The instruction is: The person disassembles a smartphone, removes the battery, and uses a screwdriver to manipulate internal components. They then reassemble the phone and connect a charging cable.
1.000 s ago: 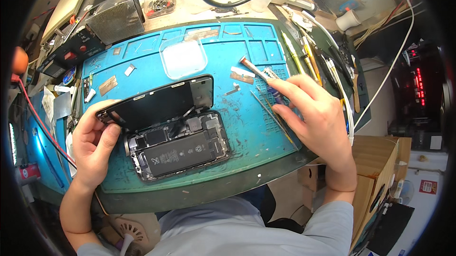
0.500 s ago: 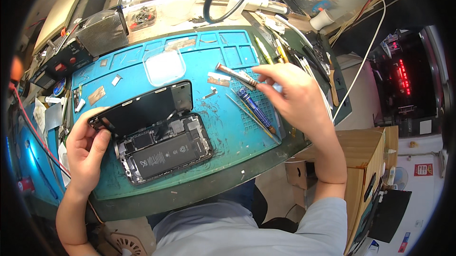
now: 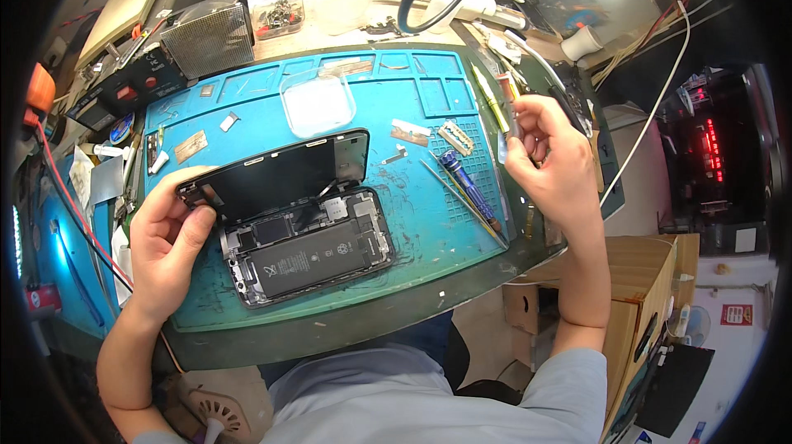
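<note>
My left hand grips the left end of the phone's lifted black screen, thumb on the near side. The screen leans open along the far side of the phone body, whose black battery and circuit board lie exposed on the blue work mat. Over the mat's right edge, my right hand pinches a slim rod-shaped tool with a reddish end pointing away from me; its lower part is hidden by the fingers. Nearest to that hand on the mat lie a blue screwdriver and a thin pointed tool.
Behind the phone sits a clear plastic box. Small metal pieces and a flat toothed blade lie on the mat. A black cable loop hangs overhead. Pens and tools crowd the right edge; a black instrument stands far left.
My right hand has moved right, carrying the slim tool away from the small pieces and turning it more upright. My left hand still holds the screen. The whole view has shifted slightly.
</note>
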`<state>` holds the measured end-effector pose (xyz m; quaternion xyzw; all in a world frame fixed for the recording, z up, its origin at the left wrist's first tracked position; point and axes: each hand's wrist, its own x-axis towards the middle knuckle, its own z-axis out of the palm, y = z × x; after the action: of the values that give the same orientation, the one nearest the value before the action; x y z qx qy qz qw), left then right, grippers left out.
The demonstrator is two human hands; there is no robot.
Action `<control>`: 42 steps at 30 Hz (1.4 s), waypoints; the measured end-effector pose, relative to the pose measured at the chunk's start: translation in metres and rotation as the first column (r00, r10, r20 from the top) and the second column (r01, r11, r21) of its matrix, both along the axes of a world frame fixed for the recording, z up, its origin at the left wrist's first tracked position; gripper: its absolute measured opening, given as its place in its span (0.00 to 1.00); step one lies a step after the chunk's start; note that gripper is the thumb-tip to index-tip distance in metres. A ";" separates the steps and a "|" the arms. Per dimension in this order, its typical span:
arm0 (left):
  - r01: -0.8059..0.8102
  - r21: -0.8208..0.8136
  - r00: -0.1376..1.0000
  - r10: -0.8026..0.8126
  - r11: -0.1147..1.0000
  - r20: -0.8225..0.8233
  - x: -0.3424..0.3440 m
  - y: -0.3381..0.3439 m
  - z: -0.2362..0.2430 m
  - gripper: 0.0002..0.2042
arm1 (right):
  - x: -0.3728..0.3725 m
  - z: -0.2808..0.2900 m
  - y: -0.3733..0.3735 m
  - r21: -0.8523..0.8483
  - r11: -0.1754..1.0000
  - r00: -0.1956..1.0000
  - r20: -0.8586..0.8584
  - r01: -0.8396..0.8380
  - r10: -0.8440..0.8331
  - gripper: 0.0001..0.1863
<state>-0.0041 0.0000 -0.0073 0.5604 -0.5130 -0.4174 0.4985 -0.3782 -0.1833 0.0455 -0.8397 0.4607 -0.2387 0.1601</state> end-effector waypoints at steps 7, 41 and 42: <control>-0.010 -0.003 1.000 0.010 1.000 0.001 -0.001 -0.001 0.000 0.17 | 0.010 0.002 0.008 0.011 0.997 0.919 0.389 -0.073 0.063 0.40; -0.052 0.021 0.999 0.052 0.998 -0.013 -0.005 -0.001 0.000 0.17 | 0.071 -0.020 0.022 -0.189 0.758 0.698 0.302 -0.624 0.649 0.27; -0.056 0.018 0.998 0.056 0.998 -0.014 -0.005 -0.001 -0.001 0.17 | 0.071 -0.020 0.021 -0.198 0.752 0.696 0.286 -0.629 0.658 0.26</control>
<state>-0.0095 -0.0007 -0.0082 0.5759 -0.4897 -0.4119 0.5088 -0.3072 -0.1621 0.0257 -0.8995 0.0924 -0.3274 0.2743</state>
